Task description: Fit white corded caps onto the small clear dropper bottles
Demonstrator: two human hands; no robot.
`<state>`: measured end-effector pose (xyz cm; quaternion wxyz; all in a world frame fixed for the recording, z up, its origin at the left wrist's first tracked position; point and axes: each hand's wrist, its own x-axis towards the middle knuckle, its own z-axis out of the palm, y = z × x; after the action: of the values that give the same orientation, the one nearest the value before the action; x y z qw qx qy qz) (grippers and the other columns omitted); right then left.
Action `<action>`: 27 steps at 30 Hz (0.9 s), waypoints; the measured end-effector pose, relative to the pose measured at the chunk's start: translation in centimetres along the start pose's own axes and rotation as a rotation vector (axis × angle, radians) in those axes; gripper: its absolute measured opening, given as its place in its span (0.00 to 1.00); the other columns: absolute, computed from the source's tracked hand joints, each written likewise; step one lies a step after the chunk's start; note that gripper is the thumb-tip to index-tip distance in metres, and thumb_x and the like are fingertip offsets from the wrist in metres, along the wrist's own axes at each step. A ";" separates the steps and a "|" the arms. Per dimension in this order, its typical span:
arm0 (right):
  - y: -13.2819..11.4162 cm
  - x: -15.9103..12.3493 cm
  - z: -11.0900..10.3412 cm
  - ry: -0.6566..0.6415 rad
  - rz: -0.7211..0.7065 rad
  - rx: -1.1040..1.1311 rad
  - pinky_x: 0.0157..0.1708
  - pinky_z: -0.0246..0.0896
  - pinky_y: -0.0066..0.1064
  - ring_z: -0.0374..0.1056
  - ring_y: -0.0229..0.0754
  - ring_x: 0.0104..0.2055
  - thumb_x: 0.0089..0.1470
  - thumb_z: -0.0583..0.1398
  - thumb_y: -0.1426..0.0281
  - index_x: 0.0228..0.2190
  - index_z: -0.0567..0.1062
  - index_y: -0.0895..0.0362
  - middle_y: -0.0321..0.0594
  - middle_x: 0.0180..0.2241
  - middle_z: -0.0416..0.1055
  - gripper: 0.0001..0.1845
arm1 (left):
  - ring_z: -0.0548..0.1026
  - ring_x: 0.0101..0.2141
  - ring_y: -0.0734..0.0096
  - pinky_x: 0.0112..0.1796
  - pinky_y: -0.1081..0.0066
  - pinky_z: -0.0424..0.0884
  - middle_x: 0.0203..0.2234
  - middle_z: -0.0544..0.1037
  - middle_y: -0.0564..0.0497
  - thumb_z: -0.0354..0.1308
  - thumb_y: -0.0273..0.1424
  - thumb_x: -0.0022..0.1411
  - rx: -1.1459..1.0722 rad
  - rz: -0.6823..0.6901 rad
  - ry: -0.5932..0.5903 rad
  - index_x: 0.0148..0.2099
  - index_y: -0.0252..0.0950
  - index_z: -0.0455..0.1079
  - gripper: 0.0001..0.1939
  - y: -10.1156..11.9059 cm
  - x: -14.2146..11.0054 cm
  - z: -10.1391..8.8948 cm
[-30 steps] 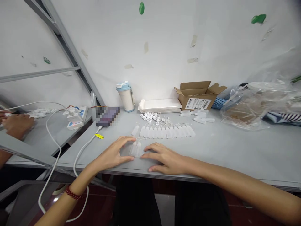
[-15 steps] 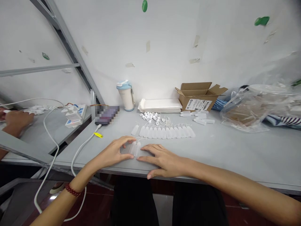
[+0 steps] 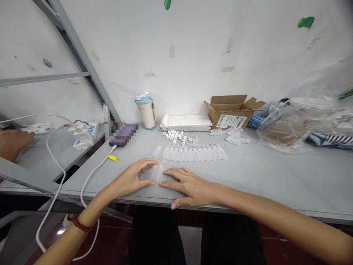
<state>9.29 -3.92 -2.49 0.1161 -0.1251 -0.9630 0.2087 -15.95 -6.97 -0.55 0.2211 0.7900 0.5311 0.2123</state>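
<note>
Several small translucent plastic bottles (image 3: 156, 173) lie side by side near the table's front edge, with thin white cords at their top ends. My left hand (image 3: 135, 176) curves around them from the left, thumb at the lower ends and index finger at the upper ends. On their right side, my right hand (image 3: 190, 187) lies with fingers stretched out and apart, fingertips close against the last bottle. Farther back runs a row of similar bottles (image 3: 194, 154), also corded. One single bottle (image 3: 157, 151) lies at the row's left end.
Behind the row are white caps (image 3: 174, 135), a white stack (image 3: 187, 122), loose bottles (image 3: 234, 141) and an open cardboard box (image 3: 230, 119). A tumbler (image 3: 146, 112), phone (image 3: 122, 134) and white cable (image 3: 95, 171) are left, a plastic bag (image 3: 286, 136) right. Another person's hand (image 3: 16, 141) shows far left.
The bottles between my hands are closer together, the gap at the rightmost one closed. My hands have barely moved. The view has shifted slightly, and the other person's hand has moved left.
</note>
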 end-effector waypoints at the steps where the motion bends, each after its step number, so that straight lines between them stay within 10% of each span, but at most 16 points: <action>1: 0.0 0.0 0.0 0.003 -0.002 0.002 0.59 0.43 0.47 0.46 0.54 0.63 0.54 0.54 0.50 0.59 0.60 0.56 0.56 0.61 0.50 0.37 | 0.70 0.48 0.60 0.43 0.63 0.71 0.53 0.69 0.45 0.61 0.44 0.52 0.001 0.006 -0.001 0.53 0.42 0.66 0.26 0.0 0.0 0.0; 12: 2.0 -0.8 -2.7 0.310 0.018 0.020 0.43 0.63 0.35 0.68 0.43 0.41 0.61 0.50 0.62 0.43 0.73 0.59 0.48 0.38 0.72 0.18 | 0.70 0.49 0.60 0.47 0.62 0.68 0.52 0.71 0.47 0.53 0.45 0.59 -0.112 -0.039 0.161 0.50 0.40 0.68 0.21 1.9 1.9 -0.9; 18: 8.3 -3.5 -7.2 0.624 0.394 -0.442 0.40 0.61 0.36 0.66 0.46 0.40 0.62 0.45 0.67 0.39 0.73 0.57 0.48 0.36 0.71 0.18 | 0.73 0.42 0.64 0.41 0.67 0.70 0.43 0.77 0.48 0.49 0.35 0.61 -0.072 0.026 0.183 0.43 0.35 0.72 0.15 3.8 11.4 -0.1; 27: 13.8 -7.2 -9.3 0.400 0.743 -0.687 0.44 0.54 0.40 0.60 0.51 0.52 0.58 0.48 0.76 0.47 0.71 0.59 0.49 0.50 0.68 0.18 | 0.73 0.44 0.65 0.47 0.71 0.66 0.41 0.78 0.45 0.44 0.17 0.53 0.423 0.197 -0.036 0.41 0.31 0.76 0.21 1.5 22.6 2.2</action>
<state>21.30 9.62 -1.43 0.1681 -0.5249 -0.8259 -0.1191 -5.74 13.37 0.83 0.0383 0.8704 0.4800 0.1026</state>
